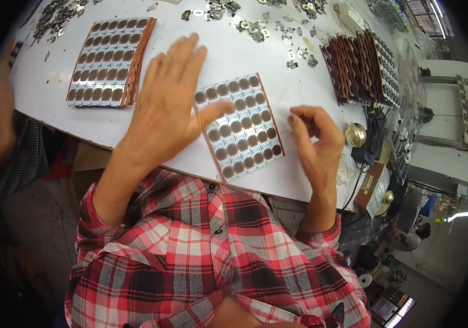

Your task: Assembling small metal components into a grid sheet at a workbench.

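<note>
A circuit board panel (243,129), with rows of dark round discs on pale squares, lies slightly turned on the white table in front of me. My left hand (165,104) is open, fingers stretched out and a little blurred, with its thumb across the panel's upper left part; whether it touches cannot be told. Just right of the panel and apart from it, my right hand (321,143) has its fingers curled, thumb and forefinger tips close together. Anything pinched there is too small to make out. Left of my left hand sits a stack of similar panels (105,63) with reddish-brown edges.
More panels (357,68) stand packed on edge at the right. Small metal parts (253,30) are scattered along the far side, with another heap (59,19) at far left. A round metal piece (355,134) and a wooden-sided box (372,190) sit right. Another person's arm (4,109) shows left.
</note>
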The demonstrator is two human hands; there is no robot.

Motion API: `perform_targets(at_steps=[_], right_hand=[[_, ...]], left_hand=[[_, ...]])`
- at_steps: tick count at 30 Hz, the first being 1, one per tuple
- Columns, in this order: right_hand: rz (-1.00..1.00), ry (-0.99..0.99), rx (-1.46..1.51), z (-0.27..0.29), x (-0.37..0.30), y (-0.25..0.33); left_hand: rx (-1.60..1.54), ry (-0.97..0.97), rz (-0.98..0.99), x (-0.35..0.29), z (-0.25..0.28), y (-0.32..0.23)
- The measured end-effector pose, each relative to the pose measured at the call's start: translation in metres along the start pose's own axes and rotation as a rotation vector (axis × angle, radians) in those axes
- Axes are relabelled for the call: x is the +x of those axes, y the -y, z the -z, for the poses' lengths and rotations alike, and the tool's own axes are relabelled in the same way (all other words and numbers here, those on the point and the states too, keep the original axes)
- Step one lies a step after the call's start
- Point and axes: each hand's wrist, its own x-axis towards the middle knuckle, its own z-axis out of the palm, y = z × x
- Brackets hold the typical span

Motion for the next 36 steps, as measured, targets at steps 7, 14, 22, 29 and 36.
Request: perform_targets(at_steps=[7,14,22,29,36], right_hand=[[0.202,0.047,-0.350,0.002,0.075,-0.018],[0.290,0.151,-0.378,-0.009,0.076,-0.030],[0.050,-0.004,-0.116,0.000,0.046,-0.023],[0.226,0.247,-0.247,-0.006,0.052,-0.015],[0.255,0.187,-0.104,0.004,0.069,-0.019]], left_hand=[[-0.228,0.063,-0.064,-0.040,0.019,-0.024],[-0.234,0.046,-0.019,-0.041,0.014,-0.022],[-0.240,0.015,-0.030,-0.044,0.010,-0.019],[-0.189,0.002,-0.019,-0.044,0.011,-0.021],[-0.191,-0.026,-0.018,-0.043,0.007,-0.020]])
